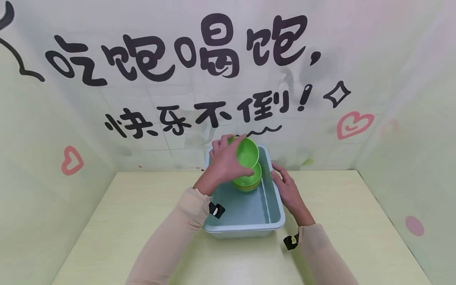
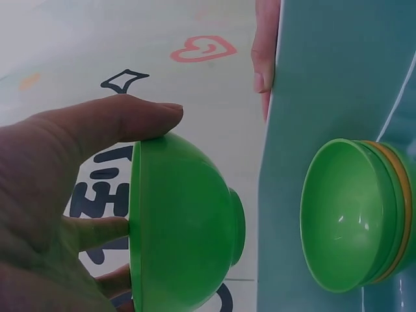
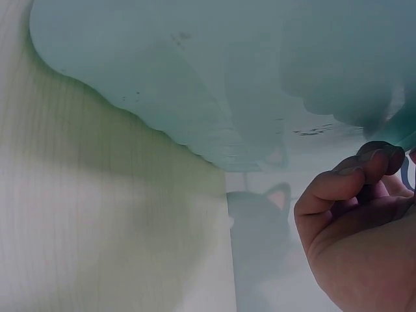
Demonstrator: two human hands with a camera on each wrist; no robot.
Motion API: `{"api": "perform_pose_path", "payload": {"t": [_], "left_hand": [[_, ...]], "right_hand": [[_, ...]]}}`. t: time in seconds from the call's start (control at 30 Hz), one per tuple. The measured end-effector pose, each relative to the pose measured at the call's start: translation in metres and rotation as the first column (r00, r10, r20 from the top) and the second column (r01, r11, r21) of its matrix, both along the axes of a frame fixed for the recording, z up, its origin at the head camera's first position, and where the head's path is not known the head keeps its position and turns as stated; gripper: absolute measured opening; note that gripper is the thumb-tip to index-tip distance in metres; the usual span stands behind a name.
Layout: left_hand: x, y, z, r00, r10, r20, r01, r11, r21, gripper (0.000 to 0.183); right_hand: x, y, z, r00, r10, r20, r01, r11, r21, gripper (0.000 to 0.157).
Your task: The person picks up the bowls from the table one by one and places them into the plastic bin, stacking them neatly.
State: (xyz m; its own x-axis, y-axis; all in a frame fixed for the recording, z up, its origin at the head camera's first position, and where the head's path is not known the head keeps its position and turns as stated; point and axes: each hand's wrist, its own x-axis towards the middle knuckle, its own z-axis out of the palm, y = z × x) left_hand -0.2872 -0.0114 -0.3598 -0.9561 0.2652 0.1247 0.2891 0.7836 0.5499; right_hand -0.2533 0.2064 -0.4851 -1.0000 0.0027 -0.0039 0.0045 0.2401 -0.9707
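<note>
My left hand (image 1: pixel 227 161) grips a green bowl (image 1: pixel 249 152) by its rim, thumb on one side and fingers on the other. In the left wrist view this bowl (image 2: pixel 188 221) is tipped on its side, apart from the stack. Below it, a stack of bowls (image 1: pixel 248 184) stands inside a light blue plastic basin (image 1: pixel 246 227), toward its far end. Green bowls and an orange-yellow one show in that stack (image 2: pixel 344 218). At the basin's right rim, my right hand (image 1: pixel 290 194) holds on; its fingers (image 3: pixel 348 185) look curled beneath the edge in the right wrist view.
The basin stands on a pale wood-grain table (image 1: pixel 142 221), close to the back wall (image 1: pixel 199 154). That wall carries large black lettering and pink hearts. Pale side walls (image 1: pixel 42 198) bound the table on the left and right.
</note>
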Motion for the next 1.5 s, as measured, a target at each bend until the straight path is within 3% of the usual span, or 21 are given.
{"api": "perform_pose_path", "payload": {"t": [0.33, 0.7, 1.0, 1.27, 1.5], "left_hand": [[-0.01, 0.004, -0.008, 0.999, -0.014, -0.038, 0.015, 1.0, 0.016, 0.112], [-0.018, 0.007, -0.02, 0.999, -0.032, -0.025, 0.032, 0.999, -0.013, 0.111], [-0.018, 0.007, -0.046, 0.999, -0.03, 0.024, 0.03, 1.0, -0.003, 0.109], [-0.025, 0.011, -0.056, 0.998, -0.058, 0.036, 0.06, 0.997, -0.057, 0.109], [-0.028, 0.019, -0.067, 0.994, -0.101, 0.034, 0.106, 0.976, -0.188, 0.107]], "right_hand": [[0.003, -0.001, -0.002, 1.0, -0.004, 0.009, 0.004, 1.0, 0.007, 0.054], [0.002, -0.004, -0.004, 1.0, -0.003, -0.002, 0.003, 1.0, 0.008, 0.053], [0.005, -0.009, -0.008, 1.0, -0.003, 0.007, 0.003, 1.0, -0.023, 0.05], [0.001, -0.006, -0.006, 1.0, -0.015, -0.009, 0.015, 1.0, -0.005, 0.051], [-0.001, -0.004, -0.005, 1.0, -0.024, -0.009, 0.024, 1.0, -0.015, 0.051]]}}
